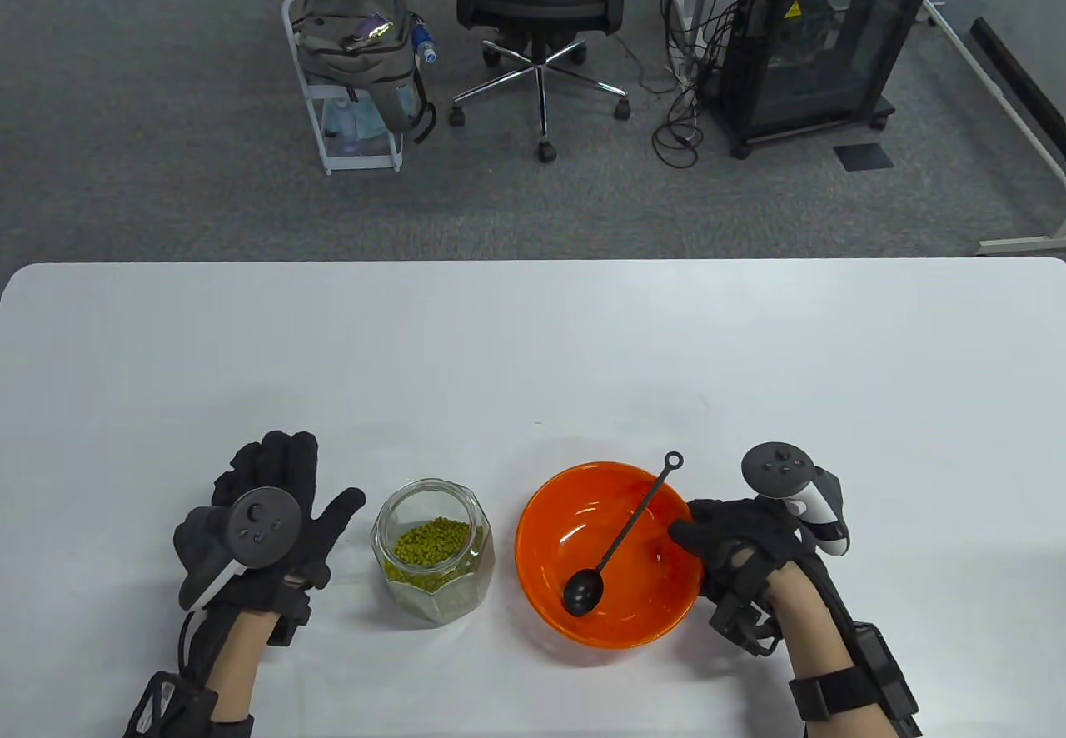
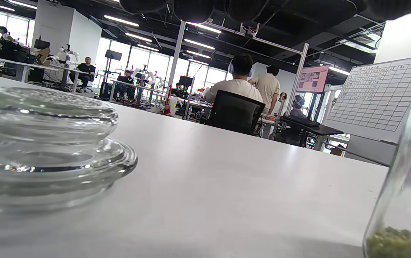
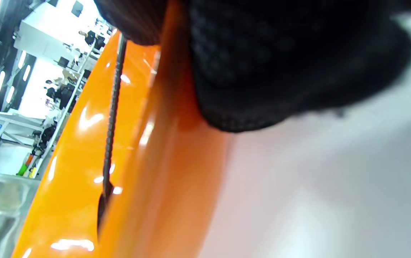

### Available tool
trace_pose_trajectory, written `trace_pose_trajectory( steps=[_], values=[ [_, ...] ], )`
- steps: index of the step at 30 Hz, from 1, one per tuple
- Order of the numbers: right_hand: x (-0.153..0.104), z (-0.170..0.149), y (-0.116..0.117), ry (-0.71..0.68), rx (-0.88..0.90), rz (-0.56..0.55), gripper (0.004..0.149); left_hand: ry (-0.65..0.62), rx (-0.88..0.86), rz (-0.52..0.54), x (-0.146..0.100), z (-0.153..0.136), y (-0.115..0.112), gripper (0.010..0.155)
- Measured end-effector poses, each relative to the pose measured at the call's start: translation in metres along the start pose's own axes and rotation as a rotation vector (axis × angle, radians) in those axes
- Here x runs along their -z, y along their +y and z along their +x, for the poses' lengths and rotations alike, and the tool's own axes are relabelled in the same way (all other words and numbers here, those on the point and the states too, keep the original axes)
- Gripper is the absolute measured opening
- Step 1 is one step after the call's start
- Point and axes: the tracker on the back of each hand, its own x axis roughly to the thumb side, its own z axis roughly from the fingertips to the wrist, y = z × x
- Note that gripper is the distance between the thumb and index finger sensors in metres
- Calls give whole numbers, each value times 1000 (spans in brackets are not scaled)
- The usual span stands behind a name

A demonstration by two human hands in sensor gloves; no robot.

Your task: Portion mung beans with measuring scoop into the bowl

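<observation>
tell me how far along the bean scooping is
Early stage. Done: the jar of mung beans is open, and its glass lid lies on the table near the left hand. In hand: the right hand is at the orange bowl's rim; the black scoop rests inside, ungripped. Left: the bowl shows no beans, so all the scooping remains.

Table view looked steeply down; left wrist view sat low, level, close beside jar (image 2: pixel 406 179); right wrist view tilted, pressed against bowl (image 3: pixel 83 161)
</observation>
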Motion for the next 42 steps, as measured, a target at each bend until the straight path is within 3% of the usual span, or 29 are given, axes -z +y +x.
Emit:
trace_pose_trajectory(
  steps=[13,24,31,36,40,42],
  values=[
    [-1,-1,3,6,-12,68,60,-9,-8,-2,0,1,0,91],
    [-5,-6,-5,5,44,56,69,-17,-30,14,0,0,0,91],
    [-12,-12,-23,15,122,-20,72,-19,-33,14,-1,0,0,91],
    [-12,-14,-41,92,161,-161,71,-16,-34,13,-1,-1,1,91],
    [-7,-2,-47,106,136,-179,69,-14,-36,16,-1,-1,2,91],
    [-3,11,-46,130,21,-198,69,-17,-38,21,-1,-1,2,91]
  ],
)
